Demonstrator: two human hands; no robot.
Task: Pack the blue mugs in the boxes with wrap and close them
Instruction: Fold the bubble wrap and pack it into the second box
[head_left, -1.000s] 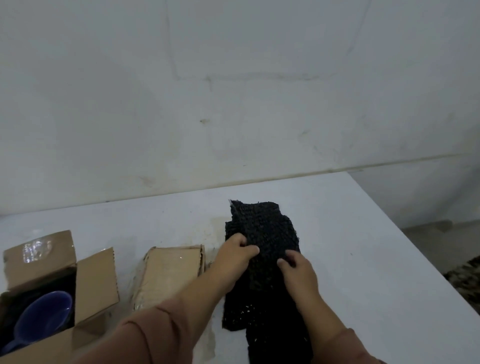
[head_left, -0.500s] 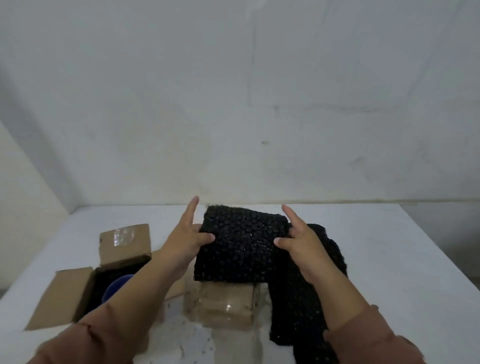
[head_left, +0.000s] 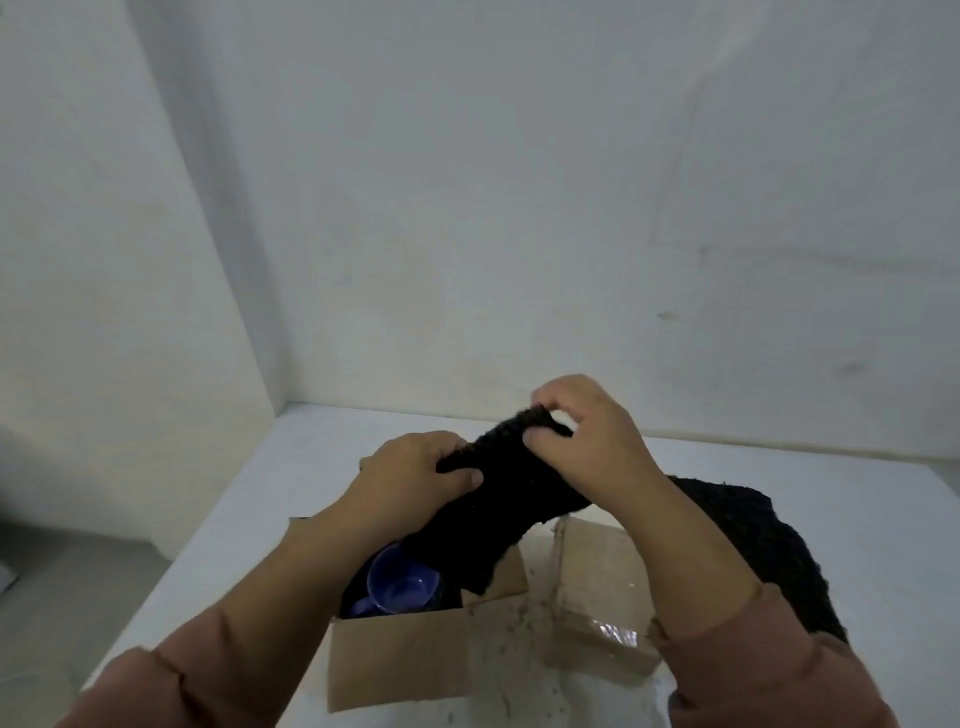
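Over the white table (head_left: 857, 519) by grey walls (head_left: 467, 208), left hand (head_left: 410, 478) and right hand (head_left: 587, 441) grip black wrap (head_left: 498, 499).

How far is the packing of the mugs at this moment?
Done: one blue mug sits in the open box; the second box beside it looks closed, contents unseen. In hand: the left hand and right hand grip a black wrap above the mug. Left: cover the mug and close that box.
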